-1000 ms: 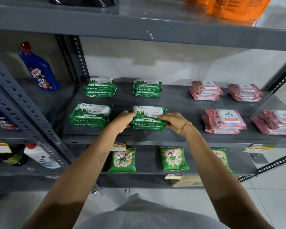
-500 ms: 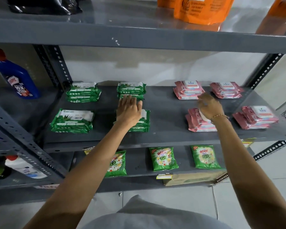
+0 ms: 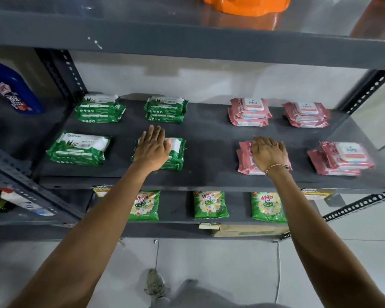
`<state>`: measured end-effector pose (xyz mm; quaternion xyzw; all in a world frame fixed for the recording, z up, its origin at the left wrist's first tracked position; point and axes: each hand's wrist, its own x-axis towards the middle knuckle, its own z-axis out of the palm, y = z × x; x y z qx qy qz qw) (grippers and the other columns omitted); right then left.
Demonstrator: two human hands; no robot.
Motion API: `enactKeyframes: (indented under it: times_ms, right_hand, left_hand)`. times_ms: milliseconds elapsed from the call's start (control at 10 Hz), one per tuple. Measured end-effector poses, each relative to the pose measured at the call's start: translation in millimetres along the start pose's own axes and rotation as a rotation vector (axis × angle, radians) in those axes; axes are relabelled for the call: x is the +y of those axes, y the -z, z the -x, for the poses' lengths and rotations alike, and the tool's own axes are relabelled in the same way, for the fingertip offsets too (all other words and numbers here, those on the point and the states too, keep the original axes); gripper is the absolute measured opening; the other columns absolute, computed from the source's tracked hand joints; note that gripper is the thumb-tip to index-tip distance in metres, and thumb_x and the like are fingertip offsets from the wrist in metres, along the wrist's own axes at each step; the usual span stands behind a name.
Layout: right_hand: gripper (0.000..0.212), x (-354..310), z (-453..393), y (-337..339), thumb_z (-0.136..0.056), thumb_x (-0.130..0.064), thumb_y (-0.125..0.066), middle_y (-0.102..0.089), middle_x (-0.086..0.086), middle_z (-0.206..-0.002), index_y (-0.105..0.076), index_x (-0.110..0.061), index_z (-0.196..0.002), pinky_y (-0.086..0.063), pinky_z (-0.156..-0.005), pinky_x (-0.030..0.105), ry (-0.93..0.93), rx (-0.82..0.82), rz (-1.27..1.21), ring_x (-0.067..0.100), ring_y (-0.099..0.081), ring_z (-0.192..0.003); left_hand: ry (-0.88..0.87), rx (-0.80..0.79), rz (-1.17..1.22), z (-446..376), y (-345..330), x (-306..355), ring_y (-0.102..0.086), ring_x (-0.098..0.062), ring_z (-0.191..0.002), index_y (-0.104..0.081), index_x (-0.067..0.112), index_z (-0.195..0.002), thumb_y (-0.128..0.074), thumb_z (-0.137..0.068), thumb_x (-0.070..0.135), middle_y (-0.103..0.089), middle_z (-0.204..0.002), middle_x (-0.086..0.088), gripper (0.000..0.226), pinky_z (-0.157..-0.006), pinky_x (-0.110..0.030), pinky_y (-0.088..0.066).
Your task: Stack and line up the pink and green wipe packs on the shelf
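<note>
Left hand (image 3: 152,150) lies flat, fingers spread, palm down on the front green wipe stack (image 3: 176,154), second from left. Grip open, nothing pinched; fingertips reach past the stack's back edge. Right hand (image 3: 268,153) lies flat on the front pink wipe stack (image 3: 245,161), covering most of its top, grip likewise open and only pressing.

Shelf (image 3: 209,138) holds eight stacks in two rows:
- green front left (image 3: 79,147), green back left (image 3: 99,107), green back right (image 3: 166,108)
- pink back left (image 3: 249,112), pink back right (image 3: 306,114), pink front right (image 3: 342,158)

Front-right pink stack is skewed, top pack offset from the ones below. The stack under the right hand also looks uneven at its left edge.

Room: wide bare strip between the green and pink halves, clear lane between front and back rows. Front stacks sit near the shelf's front lip. Upright posts bound both back corners.
</note>
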<state>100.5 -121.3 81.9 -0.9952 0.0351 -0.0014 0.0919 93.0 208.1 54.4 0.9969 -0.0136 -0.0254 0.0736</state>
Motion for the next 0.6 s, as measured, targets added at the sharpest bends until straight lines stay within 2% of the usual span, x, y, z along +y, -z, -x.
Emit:
enactKeyframes:
  times_ms: [100,200,300,400,500,600]
  right_hand:
    - [0.048,3,-1,-3,-0.097,-0.030,-0.021,-0.037,0.003,-0.151,-0.037,-0.020,-0.141,-0.012,-0.118,0.048,0.012,-0.013,0.002,0.022,-0.023,-0.143]
    - [0.048,7,-6,4,-0.096,-0.027,-0.023,-0.029,0.000,-0.155,-0.036,-0.020,-0.141,-0.006,-0.118,0.049,0.034,-0.106,-0.042,0.019,-0.015,-0.146]
    - [0.041,10,3,16,-0.098,-0.022,-0.024,-0.036,0.004,-0.149,-0.048,-0.013,-0.130,-0.003,-0.117,0.051,-0.012,0.045,-0.277,0.022,-0.033,-0.139]
    - [0.034,15,43,15,-0.094,-0.011,-0.030,-0.058,0.017,-0.123,-0.058,-0.002,-0.110,-0.031,-0.108,0.051,-0.046,0.440,-0.467,0.033,-0.054,-0.114]
    - [0.028,14,113,-19,-0.094,-0.010,-0.034,-0.061,0.020,-0.107,-0.059,-0.001,-0.104,-0.039,-0.093,0.046,-0.027,0.590,-0.438,0.033,-0.053,-0.098]
    - [0.027,6,196,-79,-0.091,-0.011,-0.037,-0.061,0.020,-0.088,-0.062,-0.001,-0.094,-0.040,-0.082,0.043,0.055,0.441,-0.346,0.033,-0.055,-0.083]
  left_hand:
    - [-0.008,-0.010,-0.019,0,0,1,0.006,-0.024,-0.150,-0.006,0.005,-0.153,-0.008,-0.101,0.039,0.000,-0.163,-0.011,0.063,-0.118,-0.036,0.008]
    - [-0.004,-0.037,-0.032,5,6,3,0.010,-0.024,-0.150,-0.001,0.003,-0.153,-0.010,-0.101,0.040,0.006,-0.162,-0.012,0.064,-0.119,-0.037,0.008]
    - [0.027,0.190,-0.051,22,11,14,0.000,-0.025,-0.151,-0.012,0.000,-0.152,-0.016,-0.101,0.038,-0.008,-0.162,-0.014,0.063,-0.123,-0.040,0.002]
    - [0.026,0.417,-0.018,51,6,34,-0.009,-0.028,-0.150,-0.017,0.000,-0.150,-0.015,-0.100,0.037,-0.015,-0.160,-0.015,0.063,-0.122,-0.043,-0.007]
    - [-0.087,0.476,0.010,88,-11,59,-0.002,-0.026,-0.149,-0.004,0.006,-0.150,-0.018,-0.099,0.041,0.001,-0.160,-0.011,0.063,-0.121,-0.042,-0.007]
    - [-0.245,0.556,-0.026,115,-19,78,-0.009,-0.029,-0.147,-0.010,0.001,-0.150,-0.030,-0.099,0.040,-0.007,-0.159,-0.016,0.067,-0.120,-0.044,-0.017]
